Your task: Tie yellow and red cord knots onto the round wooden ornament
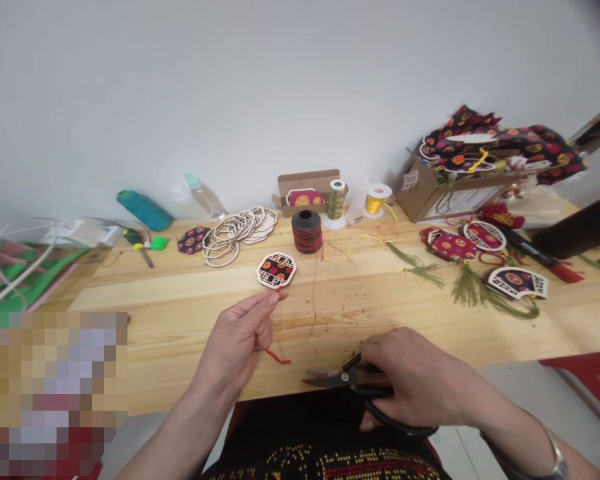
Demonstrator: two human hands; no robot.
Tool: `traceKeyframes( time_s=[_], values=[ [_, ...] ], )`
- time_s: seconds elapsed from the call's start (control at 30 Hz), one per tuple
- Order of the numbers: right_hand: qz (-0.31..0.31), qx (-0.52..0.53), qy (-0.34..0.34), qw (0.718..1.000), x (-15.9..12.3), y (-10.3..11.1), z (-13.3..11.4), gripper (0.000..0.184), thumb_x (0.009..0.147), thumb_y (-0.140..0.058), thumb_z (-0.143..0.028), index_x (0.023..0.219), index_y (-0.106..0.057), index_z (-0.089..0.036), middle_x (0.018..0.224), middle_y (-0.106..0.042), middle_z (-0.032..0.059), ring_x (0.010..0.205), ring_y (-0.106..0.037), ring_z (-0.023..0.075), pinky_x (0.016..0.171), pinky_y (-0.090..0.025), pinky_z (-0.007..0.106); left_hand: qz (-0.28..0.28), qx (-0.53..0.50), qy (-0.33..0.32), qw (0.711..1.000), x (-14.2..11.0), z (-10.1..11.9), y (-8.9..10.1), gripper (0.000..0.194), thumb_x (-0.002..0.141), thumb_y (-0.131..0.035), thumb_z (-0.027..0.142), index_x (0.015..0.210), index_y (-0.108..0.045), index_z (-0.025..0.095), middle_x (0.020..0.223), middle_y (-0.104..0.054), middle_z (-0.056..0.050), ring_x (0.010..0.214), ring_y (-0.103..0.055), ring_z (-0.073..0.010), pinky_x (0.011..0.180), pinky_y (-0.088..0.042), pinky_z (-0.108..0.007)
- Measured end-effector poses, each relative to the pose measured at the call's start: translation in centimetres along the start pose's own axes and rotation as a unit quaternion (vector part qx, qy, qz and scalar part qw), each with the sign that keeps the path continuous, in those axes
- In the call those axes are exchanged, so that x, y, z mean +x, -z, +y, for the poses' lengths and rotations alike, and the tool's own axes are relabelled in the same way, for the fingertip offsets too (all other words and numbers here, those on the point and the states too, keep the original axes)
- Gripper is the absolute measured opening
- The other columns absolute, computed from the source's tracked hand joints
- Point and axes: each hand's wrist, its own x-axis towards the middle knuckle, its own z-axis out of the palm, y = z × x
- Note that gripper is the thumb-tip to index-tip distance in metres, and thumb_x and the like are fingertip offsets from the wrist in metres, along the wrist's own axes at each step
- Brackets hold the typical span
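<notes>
My left hand is closed in a pinch on a red cord. The cord's loose tail sticks out below the fingers. Just past the fingertips, an octagonal ornament lies on the wooden table, its pale openwork frame set over dark floral cloth; the cord meets its lower edge. At the table's near edge my right hand grips black-handled scissors, blades pointing left toward the cord's tail but apart from it. Small dark scraps and a thin thread lie between the hands.
Behind the ornament stand a spool of dark red thread, a green thread spool and a yellow one. Pale frames lie left of them. At right are tasselled ornaments and a cardboard box heaped with cloth.
</notes>
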Motion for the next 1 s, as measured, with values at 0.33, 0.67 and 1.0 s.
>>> traceKeyframes(
  time_s=[0.33,0.67,1.0],
  values=[
    [0.047,-0.005,-0.012,0.999,-0.4,1.1,0.3,0.022,0.074,-0.066,-0.038,0.089,-0.063,-0.022,0.084,-0.066,0.0022,0.075,-0.060,0.0176,0.062,-0.038,0.026,-0.006,-0.002,0.014,1.000,0.0,-0.5,-0.3,0.030,0.068,-0.075,0.035,0.086,-0.070,0.011,0.040,-0.025,0.012,0.039,-0.017,-0.0024,0.039,-0.013,-0.018],
    [0.195,-0.204,-0.197,0.939,-2.1,1.6,7.7,0.022,0.082,-0.054,-0.033,0.092,-0.063,-0.016,0.089,-0.065,0.0089,0.073,-0.063,0.0226,0.063,-0.044,0.032,-0.041,0.007,0.024,0.999,-0.3,-1.0,-0.8,0.030,0.068,-0.074,0.035,0.085,-0.071,0.011,0.040,-0.025,0.011,0.040,-0.016,-0.0031,0.039,-0.012,-0.019],
    [0.339,0.225,-0.007,0.913,3.0,1.0,0.4,0.015,0.080,-0.062,-0.030,0.086,-0.072,-0.020,0.089,-0.069,0.0059,0.083,-0.062,0.0178,0.075,-0.048,0.033,-0.068,0.063,0.030,0.995,-0.8,-1.8,-2.2,0.026,0.068,-0.074,0.037,0.082,-0.075,0.015,0.039,-0.030,0.010,0.038,-0.020,-0.0036,0.038,-0.015,-0.018]
  ],
)
